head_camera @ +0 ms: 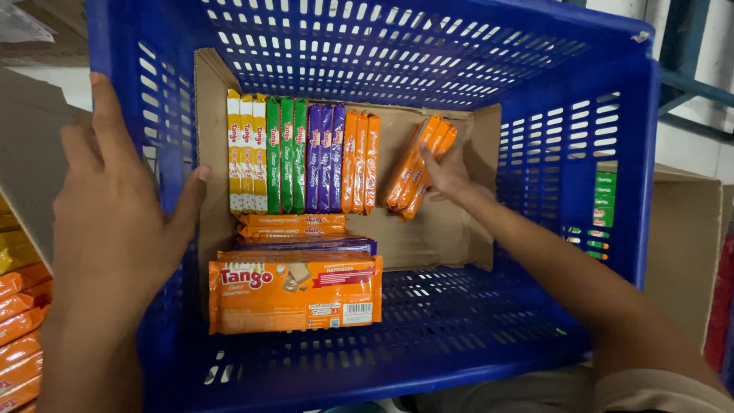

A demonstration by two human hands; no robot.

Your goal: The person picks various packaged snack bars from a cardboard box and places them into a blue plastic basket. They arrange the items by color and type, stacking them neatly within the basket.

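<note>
A: Wafer packs [417, 168], orange and three together, sit in the right hand [447, 174], tilted against the cardboard liner [436, 229] in the far right part of the blue plastic crate [642, 153]. How would they handle?

B: Light, by the look of them, and slick in their glossy wrappers. The wafers inside would likely crack under a hard squeeze, so a hold across the long flat sides seems safest. That is where the fingers close around the bundle now.

A: And the left hand [115, 206]?

B: Spread wide and flat on the crate's left wall, thumb hooked over to the inside, gripping nothing but the rim.

A: The count in the standing row?

B: Three yellow packs [246, 153] at the left, three green packs [286, 155], three purple packs [324, 158], then three orange packs [360, 162], all upright on edge, touching side by side.

A: Nearer than that?

B: Orange packs lying flat in a stack [292, 224], at least two edges showing, a purple one beneath, and one large orange pack [295, 294] face up nearest the camera. The exact number in that pile cannot be told.

A: Outside the crate?

B: More orange packs [19, 321] at the near left, and a cardboard box [680, 237] at the right.
</note>
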